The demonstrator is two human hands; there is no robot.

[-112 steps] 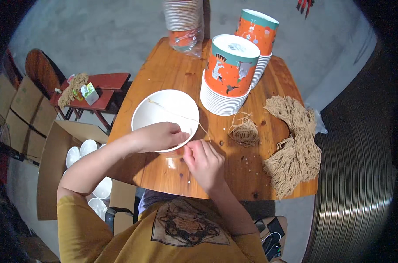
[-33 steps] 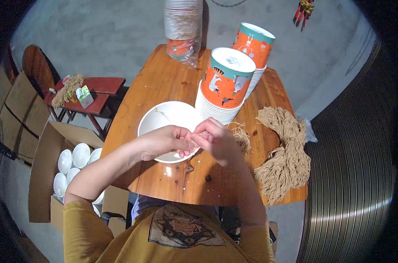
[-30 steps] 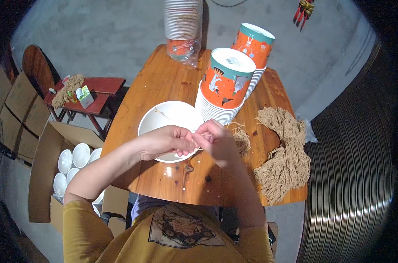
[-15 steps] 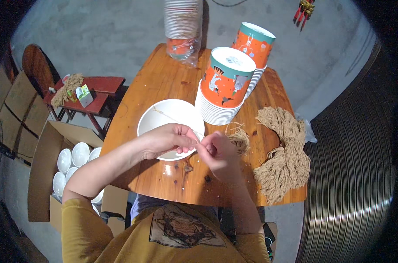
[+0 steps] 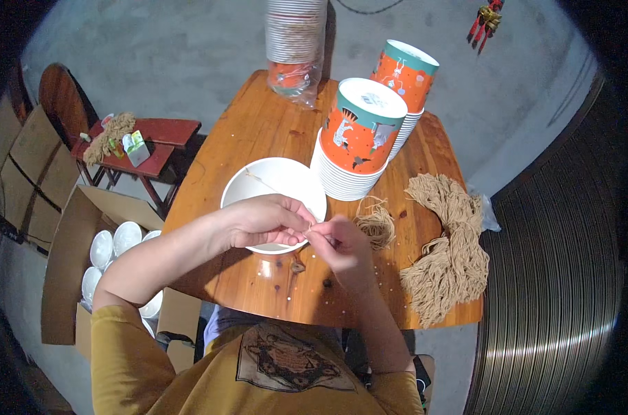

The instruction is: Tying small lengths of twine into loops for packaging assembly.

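Wooden table [image 5: 258,131] at centre, slanting from 12 toward 5 o'clock. Open cardboard box [image 5: 72,242] at 9 o'clock on the floor, white bowls [image 5: 113,242] stacked inside. Small red stool [image 5: 155,138] at 10 o'clock, a bundle of tan string and a little carton on top. Large heap of tan twine [image 5: 452,256] at 3 o'clock on the table's right end. Two stacks of orange-and-teal paper bowls [image 5: 362,131] at 1 o'clock, turned upside down, one just behind the other; a taller wrapped stack of cups [image 5: 296,41] at 12 o'clock. White paper bowl [image 5: 272,183] near centre, mouth up, partly under the left hand. Small coil of twine [image 5: 376,225] just right of the hands. Left hand [image 5: 262,221] curled over the bowl's near rim, fingers together, pinched on a thin string [image 5: 262,183] running across the bowl toward 11 o'clock. Right hand [image 5: 338,242] just beside it at 4 o'clock of the bowl, fingertips closed on the same string's near end, the two hands almost touching.
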